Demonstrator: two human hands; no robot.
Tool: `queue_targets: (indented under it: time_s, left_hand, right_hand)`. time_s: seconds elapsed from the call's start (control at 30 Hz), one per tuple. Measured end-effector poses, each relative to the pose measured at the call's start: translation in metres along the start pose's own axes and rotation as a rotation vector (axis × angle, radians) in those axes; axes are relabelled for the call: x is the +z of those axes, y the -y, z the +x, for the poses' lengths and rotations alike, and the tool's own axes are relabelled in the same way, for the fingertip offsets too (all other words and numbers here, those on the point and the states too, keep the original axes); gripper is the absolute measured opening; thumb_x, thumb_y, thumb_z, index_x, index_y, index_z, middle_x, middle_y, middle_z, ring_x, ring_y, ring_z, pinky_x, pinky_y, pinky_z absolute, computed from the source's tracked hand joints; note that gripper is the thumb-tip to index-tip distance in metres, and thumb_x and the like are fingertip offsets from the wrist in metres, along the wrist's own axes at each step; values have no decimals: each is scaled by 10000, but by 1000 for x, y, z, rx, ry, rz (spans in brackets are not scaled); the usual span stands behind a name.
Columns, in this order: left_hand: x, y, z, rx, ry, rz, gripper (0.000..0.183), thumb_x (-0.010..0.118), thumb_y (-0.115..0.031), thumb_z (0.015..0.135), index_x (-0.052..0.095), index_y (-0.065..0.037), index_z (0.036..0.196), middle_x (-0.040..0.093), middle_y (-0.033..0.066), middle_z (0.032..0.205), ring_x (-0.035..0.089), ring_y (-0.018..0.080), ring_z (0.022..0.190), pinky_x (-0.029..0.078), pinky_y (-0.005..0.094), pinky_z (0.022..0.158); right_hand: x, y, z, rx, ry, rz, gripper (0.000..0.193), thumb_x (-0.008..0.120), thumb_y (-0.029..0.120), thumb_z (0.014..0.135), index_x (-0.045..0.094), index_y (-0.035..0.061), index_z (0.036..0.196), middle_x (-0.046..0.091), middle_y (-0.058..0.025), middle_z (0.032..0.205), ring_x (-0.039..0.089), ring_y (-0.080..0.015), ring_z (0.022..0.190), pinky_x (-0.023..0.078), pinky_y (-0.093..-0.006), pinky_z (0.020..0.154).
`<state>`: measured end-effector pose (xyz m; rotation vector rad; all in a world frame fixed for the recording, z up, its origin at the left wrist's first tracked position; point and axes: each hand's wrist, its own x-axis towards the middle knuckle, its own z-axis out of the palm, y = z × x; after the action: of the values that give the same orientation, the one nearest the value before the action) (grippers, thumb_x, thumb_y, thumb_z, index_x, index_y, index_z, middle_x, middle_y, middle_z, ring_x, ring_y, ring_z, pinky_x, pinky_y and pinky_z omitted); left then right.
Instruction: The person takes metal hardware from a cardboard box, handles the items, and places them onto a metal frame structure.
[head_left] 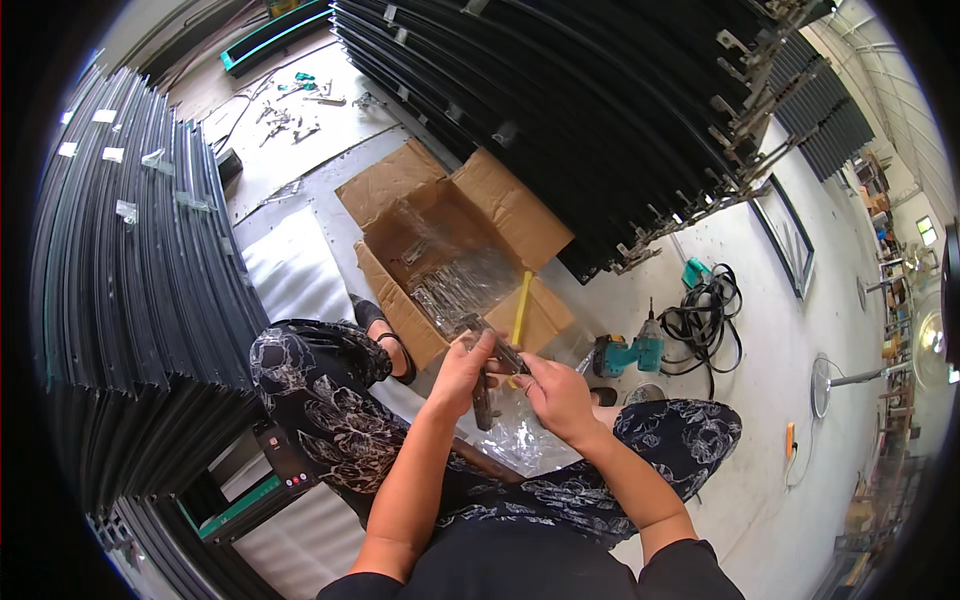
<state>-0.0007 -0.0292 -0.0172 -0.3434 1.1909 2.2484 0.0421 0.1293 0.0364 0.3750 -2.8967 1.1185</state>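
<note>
My left hand [462, 372] is closed around a dark metal hardware piece [484, 408], with one arm of it pointing down past the palm. My right hand [560, 398] pinches the piece from the other side, close to the left fingers. The exact kind of hardware is too small to make out. Beneath the hands, between my legs, lies crumpled clear plastic wrap [520, 440]. Just beyond the hands stands an open cardboard box [512, 205], holding several plastic-wrapped metal pieces [462, 290]. A yellow strip [523, 308] leans at its right flap.
A teal cordless drill [640, 346] stands right of the box beside a coiled black cable [705, 318]. Tall stacks of dark frames rise at the left [140, 250] and far right [600, 110]. Loose metal parts [300, 112] lie on a white sheet at the back.
</note>
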Motion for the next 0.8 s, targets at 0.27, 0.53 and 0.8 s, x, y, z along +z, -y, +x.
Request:
queue_targets:
  time_s: [0.27, 0.53, 0.8]
  left_hand:
    - [10, 11, -7, -127, 151, -79, 240, 630, -256, 884, 544, -58, 989, 532, -10, 713, 483, 69, 571, 378, 203, 474]
    - [17, 18, -9, -68, 260, 67, 225, 609, -220, 899, 540, -26, 988, 587, 36, 815, 503, 67, 620, 391, 198, 507]
    - [6, 46, 3, 333, 263, 908, 253, 628, -200, 859, 536, -2, 987, 640, 113, 789, 620, 206, 711, 471, 338, 638]
  right_hand:
    - [-1, -3, -15, 66, 16, -34, 365, 580, 221, 853, 549, 54, 1176, 630, -170, 803, 606, -348, 750, 460, -415, 629]
    - [-36, -9, -16, 218, 38, 213, 315, 580, 236, 853, 616, 69, 1118, 613, -182, 747, 614, -308, 668, 461, -372, 603]
    - [-105, -10, -1, 331, 27, 139, 231, 588, 194, 829, 660, 24, 968, 592, -138, 644, 565, -218, 553, 426, -312, 535]
